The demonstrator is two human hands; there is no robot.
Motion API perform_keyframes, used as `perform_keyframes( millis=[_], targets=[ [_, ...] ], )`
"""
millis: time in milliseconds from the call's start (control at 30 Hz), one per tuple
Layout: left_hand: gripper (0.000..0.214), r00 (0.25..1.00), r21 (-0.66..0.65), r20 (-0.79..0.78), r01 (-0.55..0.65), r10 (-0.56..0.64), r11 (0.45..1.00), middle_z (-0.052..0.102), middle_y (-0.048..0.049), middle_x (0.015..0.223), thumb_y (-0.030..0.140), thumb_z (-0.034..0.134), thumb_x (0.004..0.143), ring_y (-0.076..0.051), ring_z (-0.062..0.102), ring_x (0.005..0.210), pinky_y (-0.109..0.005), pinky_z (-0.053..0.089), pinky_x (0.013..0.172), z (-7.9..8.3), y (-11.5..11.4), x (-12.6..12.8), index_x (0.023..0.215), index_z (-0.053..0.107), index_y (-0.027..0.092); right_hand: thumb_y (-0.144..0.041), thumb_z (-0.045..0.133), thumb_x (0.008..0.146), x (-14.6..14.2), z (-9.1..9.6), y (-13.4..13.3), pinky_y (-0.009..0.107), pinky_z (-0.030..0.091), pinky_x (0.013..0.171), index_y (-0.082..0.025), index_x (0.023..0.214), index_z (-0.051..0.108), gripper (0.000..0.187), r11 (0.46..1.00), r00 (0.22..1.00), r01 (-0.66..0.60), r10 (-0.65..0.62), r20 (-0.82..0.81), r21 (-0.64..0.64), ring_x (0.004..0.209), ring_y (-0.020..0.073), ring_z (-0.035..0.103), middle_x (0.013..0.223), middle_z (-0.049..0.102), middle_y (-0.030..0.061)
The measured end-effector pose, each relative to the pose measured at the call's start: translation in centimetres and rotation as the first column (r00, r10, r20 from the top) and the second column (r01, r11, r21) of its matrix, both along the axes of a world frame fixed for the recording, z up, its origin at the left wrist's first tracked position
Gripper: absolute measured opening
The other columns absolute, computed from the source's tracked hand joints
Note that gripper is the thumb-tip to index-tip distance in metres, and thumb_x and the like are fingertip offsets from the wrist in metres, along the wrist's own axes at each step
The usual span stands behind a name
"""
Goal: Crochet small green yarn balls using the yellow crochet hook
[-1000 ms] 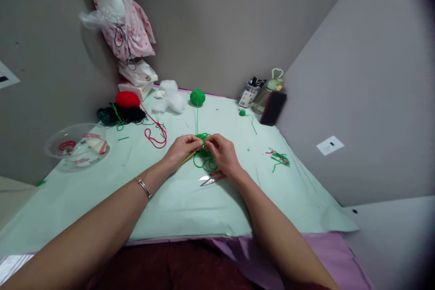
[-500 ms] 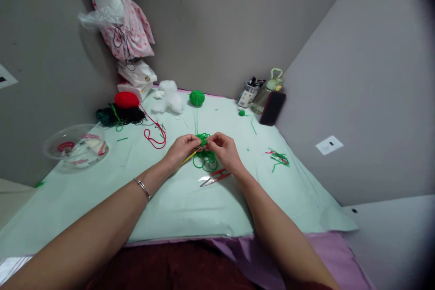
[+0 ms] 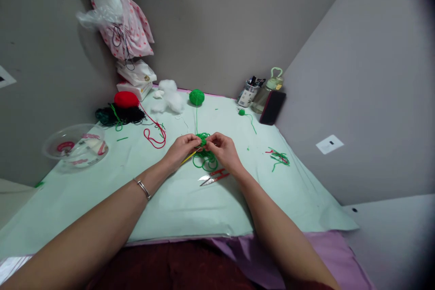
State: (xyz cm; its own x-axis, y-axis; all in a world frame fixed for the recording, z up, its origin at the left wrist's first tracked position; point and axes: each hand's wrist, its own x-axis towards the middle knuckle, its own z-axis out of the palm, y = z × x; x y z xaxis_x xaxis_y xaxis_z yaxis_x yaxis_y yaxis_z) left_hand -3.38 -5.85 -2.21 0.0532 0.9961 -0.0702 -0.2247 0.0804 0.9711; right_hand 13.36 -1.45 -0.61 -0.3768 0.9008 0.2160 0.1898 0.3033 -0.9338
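My left hand [image 3: 180, 149] is closed around a yellow crochet hook [image 3: 189, 157] whose tip points at a tangle of green yarn [image 3: 205, 156] in the middle of the table. My right hand [image 3: 222, 150] pinches that green yarn right beside the hook's tip. A strand runs from the tangle back to a green yarn ball [image 3: 196, 97] near the wall. Red-handled snips [image 3: 213, 177] lie on the pale green table cover [image 3: 176, 199] just below my right wrist.
A clear plastic bowl [image 3: 74, 146] sits at the left. Red yarn [image 3: 126, 99], dark yarn [image 3: 117, 115], white stuffing [image 3: 169, 95] and a tissue box [image 3: 134, 82] are at the back left. A pen cup [image 3: 249, 93], bottle [image 3: 268, 93] and phone [image 3: 272, 107] stand back right. Yarn scraps [image 3: 279, 158] lie right.
Both hands have stayed at the green tangle with only slight finger movement; the view has shifted a little.
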Motion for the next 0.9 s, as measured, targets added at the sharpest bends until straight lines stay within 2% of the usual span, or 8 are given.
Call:
perform_keyframes(
  millis=[433, 767, 900],
  targets=[
    [0.032, 0.999, -0.018, -0.047, -0.016, 0.015, 1.000, 0.068, -0.0099, 0.123, 0.033, 0.066, 0.098, -0.024, 0.070, 0.101, -0.044, 0.061, 0.085, -0.38, 0.21, -0.13, 0.125, 0.065, 0.016, -0.028, 0.065, 0.077, -0.18, 0.39, -0.72, 0.029, 0.052, 0.064, -0.022, 0.074, 0.062, 0.007, 1.000, 0.999, -0.004, 0.004, 0.033, 0.028, 0.067, 0.0176, 0.065, 0.070, 0.068, -0.0002],
    [0.032, 0.998, -0.015, -0.054, -0.021, 0.020, 1.000, 0.068, -0.0099, 0.123, 0.033, 0.066, 0.098, -0.024, 0.070, 0.101, -0.044, 0.061, 0.085, -0.63, 0.40, -0.15, 0.125, 0.064, 0.016, -0.024, 0.063, 0.070, -0.43, 0.60, -0.36, 0.030, 0.057, 0.067, -0.021, 0.072, 0.064, 0.003, 0.997, 0.998, 0.004, -0.008, -0.057, -0.075, 0.066, 0.0177, 0.069, 0.068, 0.070, -0.0004],
    [0.031, 0.999, 0.009, -0.031, -0.009, 0.010, 1.000, 0.069, -0.0092, 0.119, 0.033, 0.066, 0.098, -0.022, 0.070, 0.097, -0.042, 0.061, 0.082, -0.52, 0.14, -0.09, 0.124, 0.065, 0.016, -0.023, 0.064, 0.070, -0.26, 0.94, -0.50, 0.027, 0.052, 0.053, -0.022, 0.070, 0.063, 0.002, 0.992, 0.998, 0.000, -0.007, -0.056, -0.125, 0.053, 0.0147, 0.061, 0.060, 0.066, -0.0027]
  ],
)
